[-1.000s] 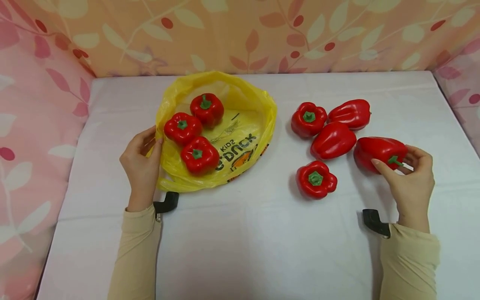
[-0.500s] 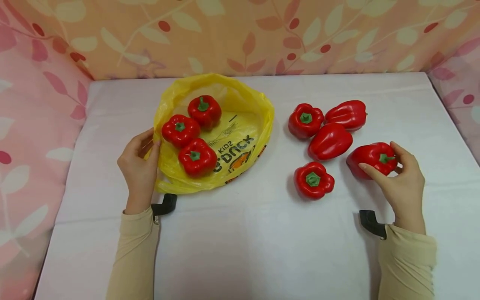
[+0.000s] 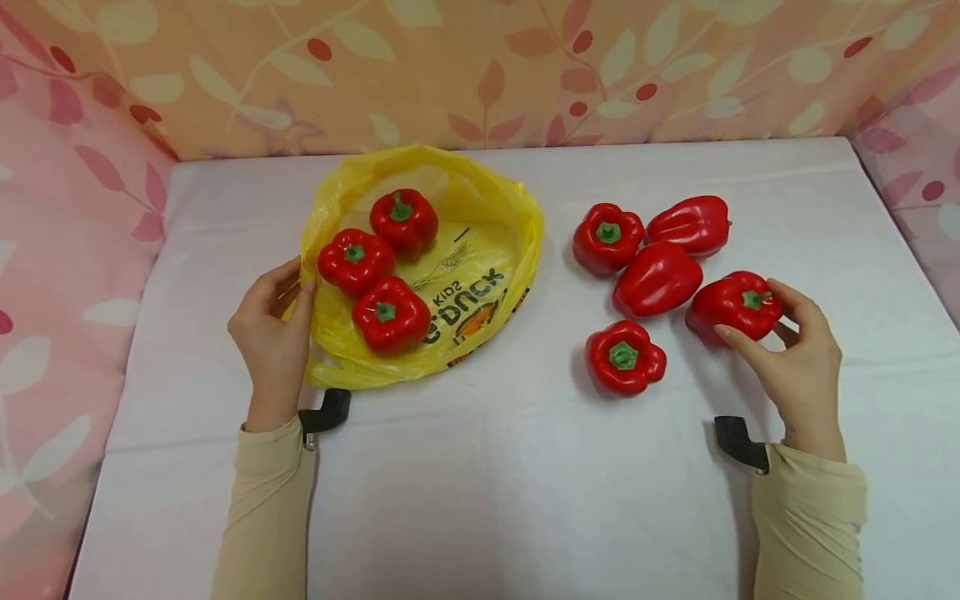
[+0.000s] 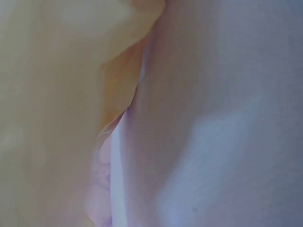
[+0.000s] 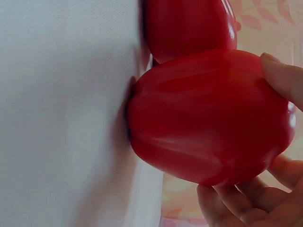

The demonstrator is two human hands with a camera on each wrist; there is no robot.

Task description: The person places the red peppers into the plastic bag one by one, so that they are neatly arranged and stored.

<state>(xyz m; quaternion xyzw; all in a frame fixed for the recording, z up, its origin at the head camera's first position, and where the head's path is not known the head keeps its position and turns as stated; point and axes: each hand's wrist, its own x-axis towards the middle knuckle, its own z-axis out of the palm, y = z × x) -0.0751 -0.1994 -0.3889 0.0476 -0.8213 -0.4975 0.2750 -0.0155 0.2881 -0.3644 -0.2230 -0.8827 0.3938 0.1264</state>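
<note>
My left hand [image 3: 272, 329] pinches the left rim of a yellow plastic bag [image 3: 487, 242], whose mouth is spread wide. Inside the bag, at its left side, sit three red bell peppers [image 3: 392, 315] with green stems. On the right, my right hand [image 3: 802, 358] grips a red bell pepper [image 3: 738, 302] between thumb and fingers, stem tipped up toward me. The right wrist view shows this bell pepper [image 5: 208, 118] with its lower end at the white cloth. In the left wrist view, blurred yellow plastic [image 4: 47, 113] fills the left part.
Left of the gripped one are several more peppers: an upright one [image 3: 608, 238], one lying at the back [image 3: 690, 225], one lying in front of it [image 3: 657, 280], and an upright one nearer me [image 3: 624, 357]. Patterned fabric [image 3: 480, 75] stands behind the white-covered table [image 3: 480, 475].
The pepper in my right hand has turned from lying on its side to more upright, its stem now facing up. The left hand keeps its hold on the bag.
</note>
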